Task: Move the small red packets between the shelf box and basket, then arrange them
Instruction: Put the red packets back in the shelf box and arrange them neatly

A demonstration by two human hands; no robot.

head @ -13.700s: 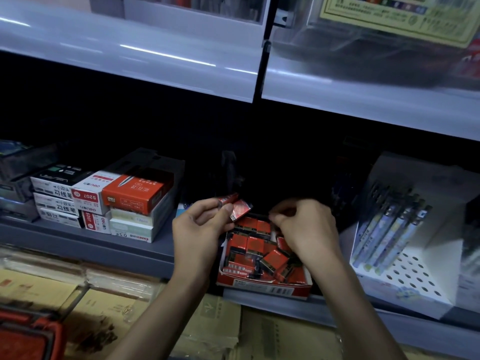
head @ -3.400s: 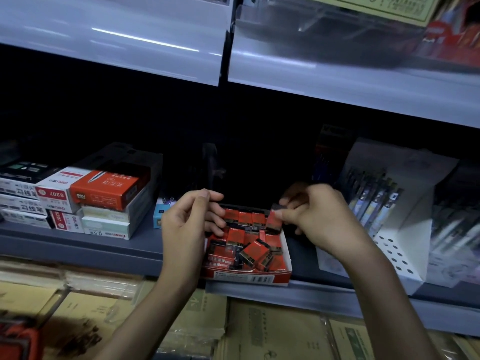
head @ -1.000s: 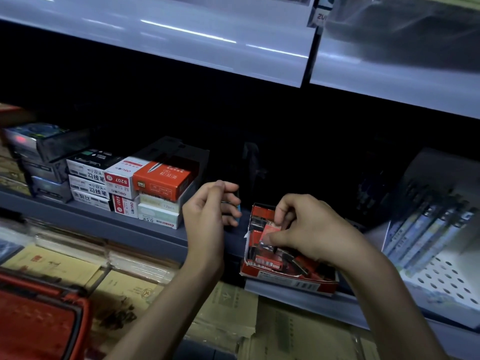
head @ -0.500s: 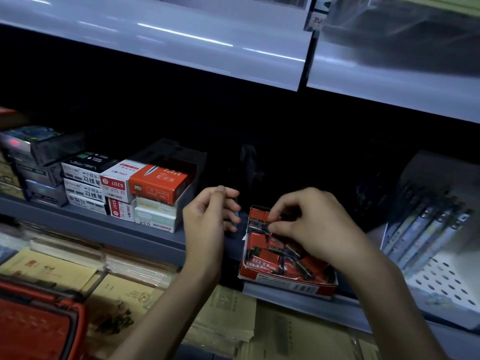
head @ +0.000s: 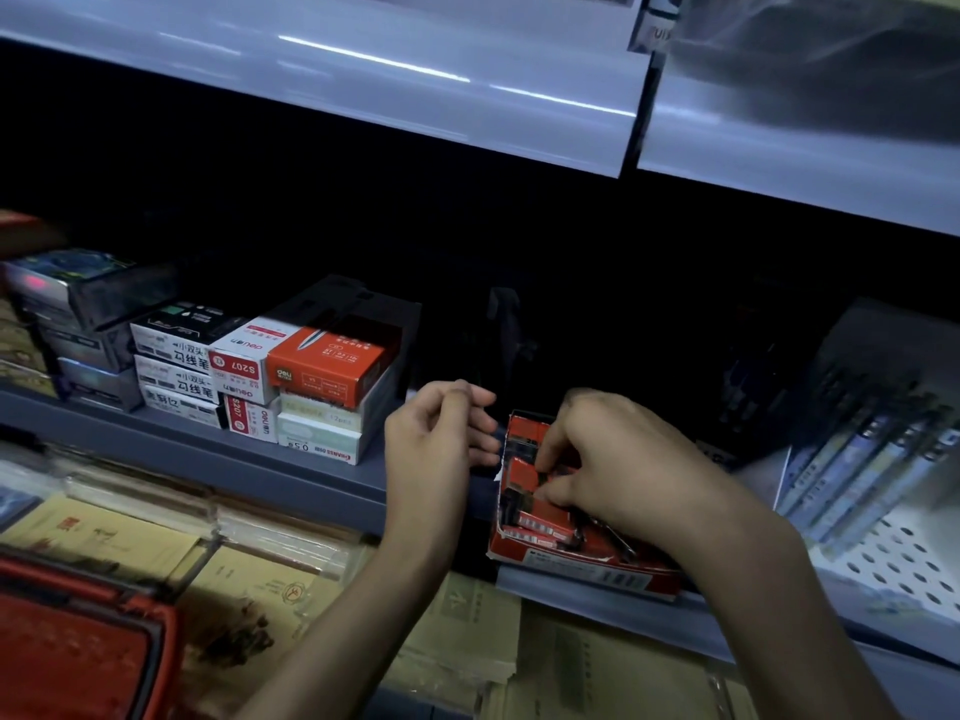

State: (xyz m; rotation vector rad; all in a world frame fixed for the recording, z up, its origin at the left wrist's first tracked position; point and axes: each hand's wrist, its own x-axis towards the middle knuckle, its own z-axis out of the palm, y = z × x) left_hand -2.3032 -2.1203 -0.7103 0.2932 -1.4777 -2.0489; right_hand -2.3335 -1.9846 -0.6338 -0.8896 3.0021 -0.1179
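**Right hand in the shelf box, left hand waiting beside it**

Head view. The shelf box (head: 576, 576) sits at the front edge of the grey shelf (head: 270, 462), its open top facing the person, which lets a hand reach in from above. The red packets (head: 540, 519) lie inside it, some flat and some on edge, so the arranging looks unfinished.

The right hand (head: 618, 459) is curled down into the box. Its thumb and forefinger appear to pinch one of the red packets near the left wall, probably to turn it or seat it in a row.

The left hand (head: 439, 449) hovers just beside the box's left wall with its fingers loosely curled. I cannot tell whether it holds anything. It sits close enough to steady the box or pass a packet across.

The basket (head: 78, 646) is at the lower left, well apart from the box and below the shelf. Only a corner of it shows, and no packets can be made out in it.

Counts:
- **Hands:** two.
- **Shelf box:** one.
- **Basket:** one, partly in view.
- **Red packets:** several show, but the right hand covers much of the box, so an exact count is not possible.
- **Cardboard boxes:** a stack of cardboard boxes (head: 322, 368), about eight, stands left of the hands.
- **Pens:** a rack of pens (head: 878, 459) leans at the right, too blurred to count.
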